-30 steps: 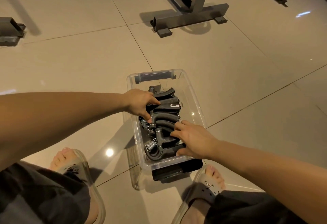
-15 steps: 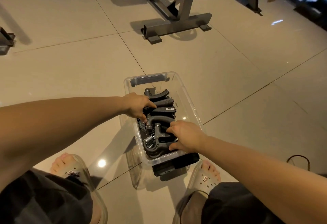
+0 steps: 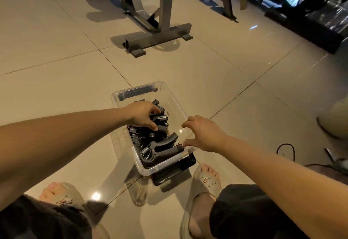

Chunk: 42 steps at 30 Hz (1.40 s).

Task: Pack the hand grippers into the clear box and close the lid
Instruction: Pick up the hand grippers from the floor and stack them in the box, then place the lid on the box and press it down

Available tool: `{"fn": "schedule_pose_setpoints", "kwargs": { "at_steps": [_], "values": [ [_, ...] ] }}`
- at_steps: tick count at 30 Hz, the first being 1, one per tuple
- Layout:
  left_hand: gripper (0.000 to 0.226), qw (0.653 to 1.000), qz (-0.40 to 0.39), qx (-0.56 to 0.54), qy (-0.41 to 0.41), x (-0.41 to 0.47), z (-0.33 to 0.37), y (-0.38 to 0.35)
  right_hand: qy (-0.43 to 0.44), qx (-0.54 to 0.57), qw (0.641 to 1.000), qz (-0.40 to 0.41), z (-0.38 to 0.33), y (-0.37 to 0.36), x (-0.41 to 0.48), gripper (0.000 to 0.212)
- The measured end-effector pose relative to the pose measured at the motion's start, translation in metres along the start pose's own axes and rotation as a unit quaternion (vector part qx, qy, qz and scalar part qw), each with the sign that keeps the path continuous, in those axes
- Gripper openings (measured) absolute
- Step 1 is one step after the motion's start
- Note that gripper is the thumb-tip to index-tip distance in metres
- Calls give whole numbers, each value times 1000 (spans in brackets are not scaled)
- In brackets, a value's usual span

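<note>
A clear plastic box (image 3: 170, 95) stands open on the tiled floor between my feet. Several black hand grippers (image 3: 160, 149) with metal springs lie packed inside it. My left hand (image 3: 143, 115) reaches into the far half of the box, fingers pressing on the grippers there. My right hand (image 3: 202, 135) hovers just outside the box's right rim with fingers spread and nothing in it. A dark flat piece (image 3: 175, 171), possibly the lid, lies under the box's near end.
A grey metal stand base (image 3: 156, 38) sits on the floor beyond the box. Dark equipment (image 3: 310, 8) lines the far right. A black cable (image 3: 286, 150) lies at the right. My sandalled feet (image 3: 205, 180) flank the box.
My right hand has lifted off the grippers and moved right, out of the box, fingers spreading. My left hand stays on the grippers. The view has tilted upward.
</note>
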State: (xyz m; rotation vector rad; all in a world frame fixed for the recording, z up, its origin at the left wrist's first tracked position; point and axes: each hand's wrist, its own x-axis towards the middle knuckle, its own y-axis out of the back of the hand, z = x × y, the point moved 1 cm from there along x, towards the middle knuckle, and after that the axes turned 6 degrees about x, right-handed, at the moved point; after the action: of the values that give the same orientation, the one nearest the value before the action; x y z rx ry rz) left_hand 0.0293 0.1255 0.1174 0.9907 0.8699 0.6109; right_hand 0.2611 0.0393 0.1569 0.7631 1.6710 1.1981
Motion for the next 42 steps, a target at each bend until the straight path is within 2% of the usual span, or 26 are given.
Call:
{"fn": "schedule_pose_setpoints", "kwargs": {
  "at_steps": [5,13,19,23,27,31,34,37,39,42],
  "values": [
    [77,996,24,-35,-74,11,81,31,-138,19,990,23,41,48,-72,66],
    [60,977,40,-47,-202,-9,235,52,-341,121,928,92,85,102,-229,59],
    [52,970,14,-39,-239,-22,291,20,-433,187,881,26,96,91,-295,56],
    [54,972,-11,-23,-233,-6,311,-12,-464,216,859,6,121,48,-294,57],
    [56,972,-56,-3,-230,31,331,-58,-500,224,837,19,159,-32,-282,49],
    [63,975,-101,-41,-195,75,350,-111,-536,264,801,36,196,-115,-278,25],
    [71,974,-137,-94,-156,103,365,-153,-563,300,768,59,225,-168,-273,20],
    [80,971,-157,-126,-130,121,376,-190,-587,328,737,62,250,-212,-264,40],
    [78,965,-181,-148,-116,127,381,-208,-603,334,721,71,259,-231,-259,36],
    [68,956,-218,-174,-95,131,383,-227,-618,307,718,88,265,-250,-253,33]
  ]
}}
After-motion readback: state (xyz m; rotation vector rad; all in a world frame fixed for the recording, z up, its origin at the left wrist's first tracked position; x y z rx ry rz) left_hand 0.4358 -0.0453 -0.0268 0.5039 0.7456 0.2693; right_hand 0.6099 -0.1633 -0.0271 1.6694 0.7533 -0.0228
